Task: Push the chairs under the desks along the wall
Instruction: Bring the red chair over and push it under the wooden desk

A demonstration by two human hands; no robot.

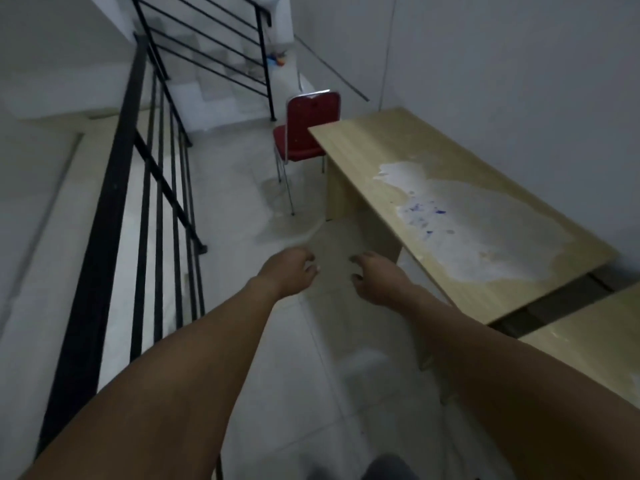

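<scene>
A red padded chair [304,133] with thin metal legs stands on the floor beyond the far end of a light wooden desk [398,157] that runs along the right wall. The desk top has a large worn white patch with blue specks. Part of a second wooden desk [595,344] shows at the right edge, closer to me. Both my arms reach forward over the floor. My left hand [289,271] and my right hand [375,280] hang in the air with fingers curled loosely apart, holding nothing, well short of the chair.
A black metal stair railing [114,188] borders the walkway on the left, with stairs rising beyond it. The pale tiled floor [242,209] forms a narrow lane between railing and desks. Small coloured items [277,60] lie far back by the wall.
</scene>
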